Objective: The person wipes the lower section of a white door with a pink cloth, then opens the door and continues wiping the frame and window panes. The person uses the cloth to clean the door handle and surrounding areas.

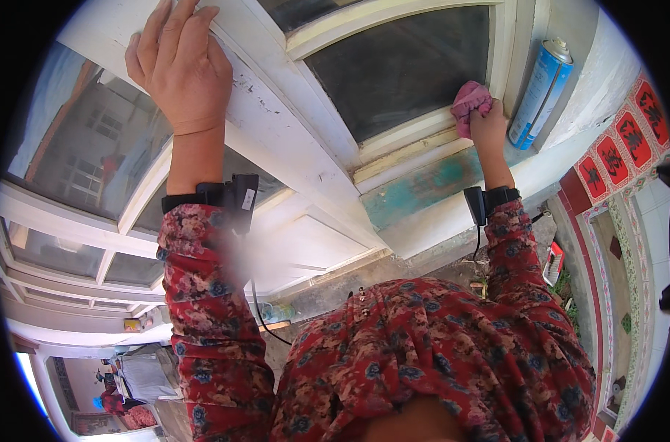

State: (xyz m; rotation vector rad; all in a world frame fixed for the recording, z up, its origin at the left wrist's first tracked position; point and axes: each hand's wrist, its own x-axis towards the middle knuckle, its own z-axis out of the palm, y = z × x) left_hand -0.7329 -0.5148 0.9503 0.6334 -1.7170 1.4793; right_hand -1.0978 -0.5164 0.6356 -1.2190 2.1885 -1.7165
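My right hand point(489, 124) grips a crumpled pink cloth point(471, 105) at the lower right corner of a dark window pane point(407, 66). The cloth lies against the pane and its cream wooden frame point(409, 135). My left hand point(183, 66) rests against a white wooden post point(274, 105), fingers slightly spread and nothing visible in it. Just right of the cloth, a blue spray can point(542, 94) with a white top stands on the sill point(423, 171), whose green paint is worn.
A white door panel point(318, 237) lies below the post. Glazed panes point(92, 143) run along the left. Red tiles with black characters point(611, 160) line the right wall. Dark cables point(260, 312) hang from devices strapped to both wrists. A plastic bottle point(277, 312) is near the floor.
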